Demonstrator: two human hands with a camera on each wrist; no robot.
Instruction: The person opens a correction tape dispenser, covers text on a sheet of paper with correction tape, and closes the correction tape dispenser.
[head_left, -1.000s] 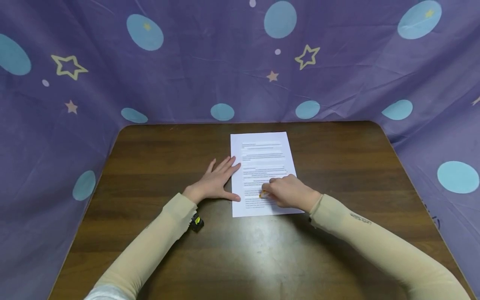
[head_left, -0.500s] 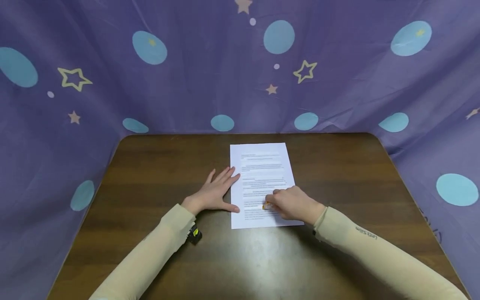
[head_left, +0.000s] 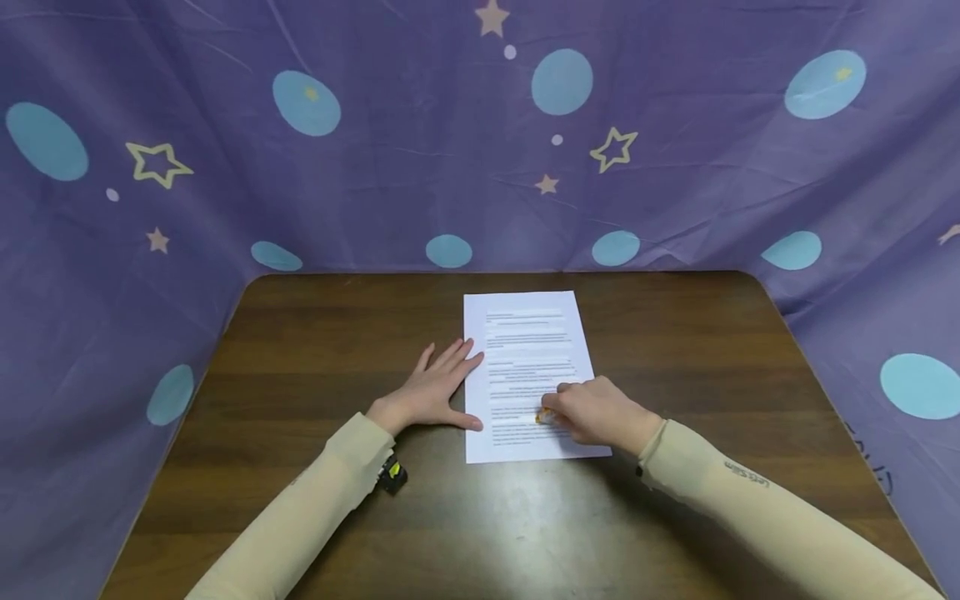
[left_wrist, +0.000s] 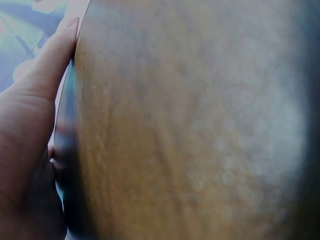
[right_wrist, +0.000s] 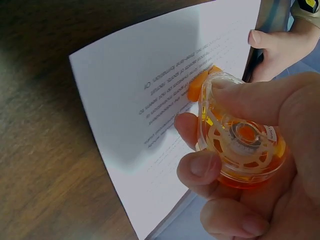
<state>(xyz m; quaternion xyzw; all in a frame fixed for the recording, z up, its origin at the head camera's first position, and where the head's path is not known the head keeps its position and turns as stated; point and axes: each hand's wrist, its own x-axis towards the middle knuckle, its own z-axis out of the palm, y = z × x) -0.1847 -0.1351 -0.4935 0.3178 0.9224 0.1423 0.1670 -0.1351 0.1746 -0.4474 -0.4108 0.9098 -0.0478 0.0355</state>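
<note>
A printed sheet of paper (head_left: 525, 325) lies on the table, with lines of text and several white strips over parts of it. In my right hand (head_left: 600, 412) is a clear and orange correction tape dispenser (right_wrist: 245, 145), gripped between thumb and curled fingers. Its orange tip (right_wrist: 200, 85) is at the text in the lower part of the sheet. My left hand (head_left: 431, 392) rests flat with spread fingers, thumb and fingertips on the sheet's left edge. The left wrist view shows mostly the thumb side of that hand (left_wrist: 25, 120) and blurred wood.
The brown wooden table (head_left: 337, 333) has rounded far corners. A purple curtain (head_left: 390, 125) with stars and blue ovals hangs behind and on both sides. A small black device (head_left: 393, 473) is worn at the left wrist.
My right hand has slid a little to the right along the text line with the correction tape. The left hand keeps its place on the paper. The head view has tilted up.
</note>
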